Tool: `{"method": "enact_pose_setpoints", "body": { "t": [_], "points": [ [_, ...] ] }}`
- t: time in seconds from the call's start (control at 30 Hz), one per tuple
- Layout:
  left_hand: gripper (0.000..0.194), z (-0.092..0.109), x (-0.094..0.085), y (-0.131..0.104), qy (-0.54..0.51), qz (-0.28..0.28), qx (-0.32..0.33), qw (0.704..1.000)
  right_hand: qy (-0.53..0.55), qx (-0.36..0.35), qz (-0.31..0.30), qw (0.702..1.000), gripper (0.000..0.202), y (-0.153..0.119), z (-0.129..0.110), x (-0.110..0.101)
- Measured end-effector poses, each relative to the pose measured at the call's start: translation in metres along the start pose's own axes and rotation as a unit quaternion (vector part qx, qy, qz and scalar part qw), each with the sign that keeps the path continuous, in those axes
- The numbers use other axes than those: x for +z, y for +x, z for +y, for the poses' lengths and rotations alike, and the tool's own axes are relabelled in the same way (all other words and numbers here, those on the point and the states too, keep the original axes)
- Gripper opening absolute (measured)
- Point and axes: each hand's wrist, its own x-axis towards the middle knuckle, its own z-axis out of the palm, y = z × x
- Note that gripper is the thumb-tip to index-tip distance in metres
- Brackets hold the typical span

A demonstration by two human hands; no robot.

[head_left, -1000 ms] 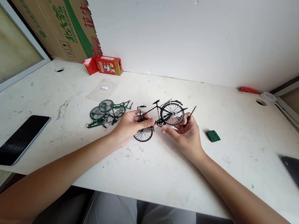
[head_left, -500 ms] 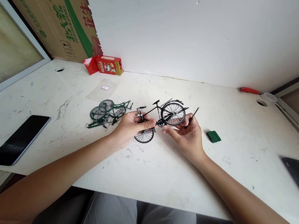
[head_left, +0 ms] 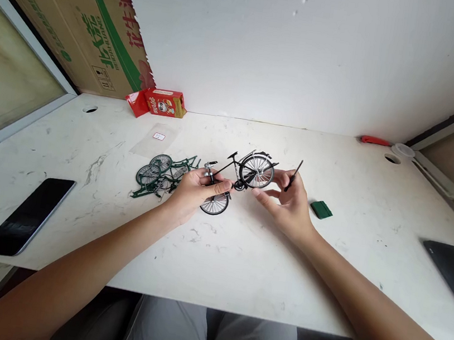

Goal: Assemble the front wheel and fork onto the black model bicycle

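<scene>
A black model bicycle point(head_left: 256, 171) is held above the table, tilted, with its rear wheel up at the right and its front wheel lower left. My left hand point(head_left: 195, 192) grips its frame near the handlebar between thumb and fingers. Just right of the rear wheel is my right hand point(head_left: 290, 201), holding a small black screwdriver point(head_left: 292, 181) with the shaft pointing up. The right thumb is apart from the bicycle; whether the fingertips behind the wheel touch it I cannot tell. Green model bicycle parts point(head_left: 149, 175) lie left of my left hand, partly covered by it.
On the white table point(head_left: 238, 267) are a phone point(head_left: 28, 215) at left, a green packet point(head_left: 321, 209) and a black flat object point(head_left: 453, 272) at right. A red box point(head_left: 166, 103), a clear bag point(head_left: 155, 140) and a red tool point(head_left: 375, 141) lie farther back.
The black bicycle has shifted slightly left in my left hand. My right thumb has come away from its crank area and moved right. The view has tilted slightly.
</scene>
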Motion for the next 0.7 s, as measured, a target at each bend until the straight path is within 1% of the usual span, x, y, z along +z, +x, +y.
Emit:
{"method": "enact_pose_setpoints", "body": {
  "t": [0.13,0.23,0.3,0.43,0.5,0.6,0.7],
  "points": [
    [0.045,0.001,-0.007,0.005,0.047,0.013,0.033,0.998,-0.058,-0.034,0.057,0.996,0.043,0.010,-0.004,-0.014],
    [0.044,-0.001,-0.010,0.005,0.078,0.004,0.028,0.997,-0.090,-0.079,0.075,0.990,0.042,0.013,-0.007,-0.019],
    [0.045,-0.001,-0.010,0.004,0.082,0.008,0.018,0.996,-0.110,-0.100,0.068,0.987,0.042,0.013,-0.009,-0.021],
    [0.050,0.000,-0.007,0.004,0.080,0.025,0.011,0.996,-0.130,-0.109,0.050,0.984,0.042,0.012,-0.009,-0.023],
    [0.051,0.001,-0.007,0.005,0.075,0.036,0.014,0.996,-0.146,-0.114,0.043,0.982,0.043,0.011,-0.009,-0.024],
    [0.053,0.001,-0.008,0.008,0.069,0.049,0.022,0.996,-0.172,-0.118,0.013,0.978,0.045,0.010,-0.008,-0.024],
    [0.051,0.000,-0.009,0.010,0.077,0.042,0.030,0.996,-0.184,-0.117,-0.008,0.976,0.045,0.009,-0.008,-0.024]
  ]
}}
